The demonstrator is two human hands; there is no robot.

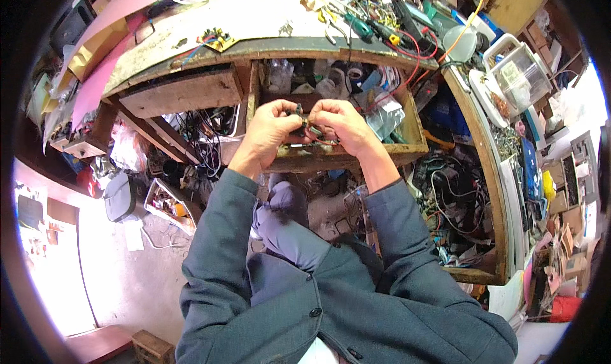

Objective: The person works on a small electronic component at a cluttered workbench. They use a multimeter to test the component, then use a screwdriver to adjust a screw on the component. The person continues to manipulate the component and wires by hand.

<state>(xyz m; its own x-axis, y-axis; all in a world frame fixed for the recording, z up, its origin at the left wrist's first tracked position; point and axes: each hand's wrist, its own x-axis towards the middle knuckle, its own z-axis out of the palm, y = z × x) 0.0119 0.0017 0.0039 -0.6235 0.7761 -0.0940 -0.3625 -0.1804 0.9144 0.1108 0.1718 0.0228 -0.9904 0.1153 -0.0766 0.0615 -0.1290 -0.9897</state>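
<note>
Both my hands are raised over an open wooden drawer [388, 151], close together with their fingertips almost meeting. My left hand [272, 132] pinches a small dark part [299, 110]. My right hand [344, 127] is closed at the fingertips on the same small piece or on something joined to it. A bit of red wire [316, 132] shows below the fingers. The part's exact kind is too small to make out. Inside the drawer lie clear plastic bags [386, 119] and assorted small items.
The workbench [254, 31] holds a small circuit board [216, 39], a green-handled screwdriver [358, 25] and multimeter-like red leads [417, 45]. Tangled cables fill a shelf [455, 192] on the right. A bin [170, 206] stands on the floor at left. A clear plastic container [523, 71] sits far right.
</note>
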